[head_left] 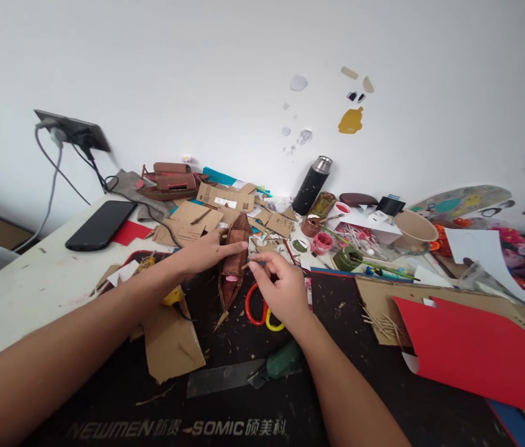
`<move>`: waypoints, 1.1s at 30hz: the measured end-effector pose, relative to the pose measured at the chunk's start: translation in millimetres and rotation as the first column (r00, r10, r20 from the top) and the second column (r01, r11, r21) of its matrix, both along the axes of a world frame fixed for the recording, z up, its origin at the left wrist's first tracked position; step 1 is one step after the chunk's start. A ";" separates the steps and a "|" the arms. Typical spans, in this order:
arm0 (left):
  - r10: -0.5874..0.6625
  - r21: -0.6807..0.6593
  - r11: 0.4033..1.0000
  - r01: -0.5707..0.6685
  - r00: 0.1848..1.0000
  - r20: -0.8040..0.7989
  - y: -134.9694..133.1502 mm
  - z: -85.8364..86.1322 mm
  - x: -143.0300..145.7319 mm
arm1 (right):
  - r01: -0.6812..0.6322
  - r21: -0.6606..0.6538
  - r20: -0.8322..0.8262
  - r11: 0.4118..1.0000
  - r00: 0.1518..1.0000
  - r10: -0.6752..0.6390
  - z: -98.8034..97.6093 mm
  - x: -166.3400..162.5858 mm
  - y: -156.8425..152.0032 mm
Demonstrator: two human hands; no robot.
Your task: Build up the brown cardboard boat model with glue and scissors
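A reddish-brown cardboard model boat (233, 265) stands on the black desk mat (337, 372), its pointed end towards me. Across its upper left side lies my left hand (204, 251), thumb on the roof and fingers curled round the far side, holding it steady. Close against the boat's right side, my right hand (281, 285) pinches a small thin tan strip (247, 265) between thumb and forefinger. Scissors with red and yellow handles (254, 315) lie partly under my right hand. Nearer me are a clear ruler (220, 379) and a green-handled cutter (283, 361), partly covered by my right forearm.
Cardboard scraps (197, 214) pile up behind the boat. Paint pots (322, 243), a black thermos (311, 186) and another model boat (174, 182) stand along the wall. A phone (100, 225) lies left; red card (476, 347) covers the right side.
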State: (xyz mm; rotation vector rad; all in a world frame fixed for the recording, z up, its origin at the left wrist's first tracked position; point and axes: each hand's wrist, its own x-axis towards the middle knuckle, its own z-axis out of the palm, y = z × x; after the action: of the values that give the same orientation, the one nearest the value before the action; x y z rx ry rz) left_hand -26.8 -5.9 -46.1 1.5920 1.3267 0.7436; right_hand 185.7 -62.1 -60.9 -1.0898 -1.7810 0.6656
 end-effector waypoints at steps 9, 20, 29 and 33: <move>0.046 0.052 0.998 -0.027 0.915 -0.402 11.2 19.7 9.2 | -0.018 -0.044 -0.065 0.999 0.998 0.015 2.7 1.1 1.0; 0.031 0.104 0.994 0.027 0.854 -0.520 22.4 9.9 4.0 | -0.010 -0.064 -0.071 0.998 0.997 0.005 2.9 3.7 3.7; 0.165 0.234 0.972 -0.035 0.808 -0.566 -27.5 61.4 -102.2 | -0.021 -0.115 -0.132 0.993 0.991 0.006 3.8 6.5 4.9; -0.017 0.140 0.983 0.122 0.809 -0.587 -64.7 55.7 -122.4 | -0.031 -0.106 -0.123 0.994 0.992 0.018 1.8 4.4 3.8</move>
State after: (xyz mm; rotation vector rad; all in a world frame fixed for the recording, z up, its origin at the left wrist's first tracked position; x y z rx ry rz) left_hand -149.2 -70.6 9.6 2.1059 1.6548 0.3239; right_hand 190.1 -58.4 -59.1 -1.0773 -1.6722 0.8335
